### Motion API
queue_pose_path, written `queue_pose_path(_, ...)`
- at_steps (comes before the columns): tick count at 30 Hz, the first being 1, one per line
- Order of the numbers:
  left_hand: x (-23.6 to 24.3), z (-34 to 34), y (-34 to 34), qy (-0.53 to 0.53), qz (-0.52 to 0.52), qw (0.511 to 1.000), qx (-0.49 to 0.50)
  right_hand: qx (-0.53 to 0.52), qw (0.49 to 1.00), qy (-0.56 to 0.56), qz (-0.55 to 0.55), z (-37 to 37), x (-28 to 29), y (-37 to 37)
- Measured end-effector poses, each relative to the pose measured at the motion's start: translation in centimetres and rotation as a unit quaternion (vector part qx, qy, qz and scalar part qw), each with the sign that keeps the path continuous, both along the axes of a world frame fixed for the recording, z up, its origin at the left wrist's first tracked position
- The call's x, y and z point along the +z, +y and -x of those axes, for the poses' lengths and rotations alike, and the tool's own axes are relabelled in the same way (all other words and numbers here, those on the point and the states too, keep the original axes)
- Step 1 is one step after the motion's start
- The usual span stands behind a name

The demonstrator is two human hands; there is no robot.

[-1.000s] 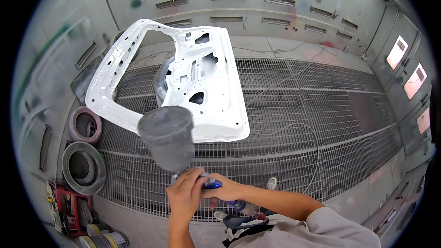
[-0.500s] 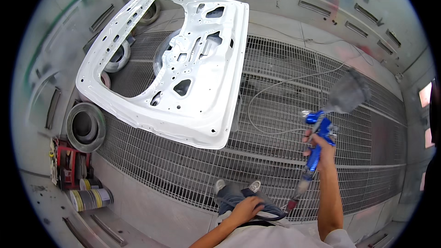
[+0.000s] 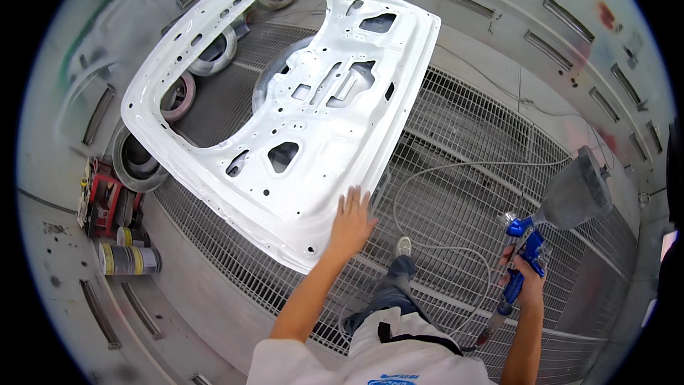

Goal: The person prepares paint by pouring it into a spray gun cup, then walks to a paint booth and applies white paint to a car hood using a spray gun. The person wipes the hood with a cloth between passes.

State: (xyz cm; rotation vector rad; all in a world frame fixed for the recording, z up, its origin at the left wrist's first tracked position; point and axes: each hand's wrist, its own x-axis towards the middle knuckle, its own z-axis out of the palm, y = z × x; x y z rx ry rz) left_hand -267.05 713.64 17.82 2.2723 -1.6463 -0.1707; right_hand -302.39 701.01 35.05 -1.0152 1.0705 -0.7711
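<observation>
A glossy white car tailgate [image 3: 324, 164], with a large window opening and several cut-outs, is held up off the floor ahead of me to the left. My left hand [image 3: 350, 222] is stretched out over its near right edge, palm down and fingers spread. Whether the fingertips touch the panel, I cannot tell. Off to the right, my right hand [image 3: 527, 279] is wrapped round the handle of a blue spray gun [image 3: 526, 242]. A grey paint cup [image 3: 578, 189] tops the gun, tilted up to the right. A hose runs from the handle's lower end.
Metal grating [image 3: 456, 235] covers the floor, with a thin air hose [image 3: 474, 164] looped over it. Wrapped tyres or rings [image 3: 214, 53] lie beneath and beside the panel. Paint cans [image 3: 130, 259] and a red rack [image 3: 107, 203] stand by the left wall.
My left hand has risen from my waist and reached forward to the tailgate's edge, fingers spreading. The spray gun stays in my right hand, now farther right. My view has shifted and turned.
</observation>
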Motion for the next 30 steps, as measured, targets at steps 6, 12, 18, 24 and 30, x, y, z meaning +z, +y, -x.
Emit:
queue_pose_path(6,-3.9,-4.9,0.2,-0.029,-0.095,0.990,0.099,0.080,0.995,0.059,0.010,-2.2,0.7,-9.7)
queue_pose_path(12,0.8,-3.3,6.9,-0.003,-0.193,0.960,0.205,0.108,0.992,0.058,0.002,-5.3,1.3,-19.3)
queue_pose_path(18,3.1,-0.2,-1.8,-0.022,-0.135,0.926,0.353,0.119,0.993,0.013,-0.012,-7.6,0.7,-30.2)
queue_pose_path(24,4.6,7.2,-28.0,0.181,0.044,0.941,0.283,0.163,0.986,0.008,0.039,-10.6,-0.9,-44.3)
queue_pose_path(30,2.2,10.1,-48.4,0.282,0.173,0.921,0.208,0.185,0.982,0.015,0.028,-10.8,-4.9,-63.7)
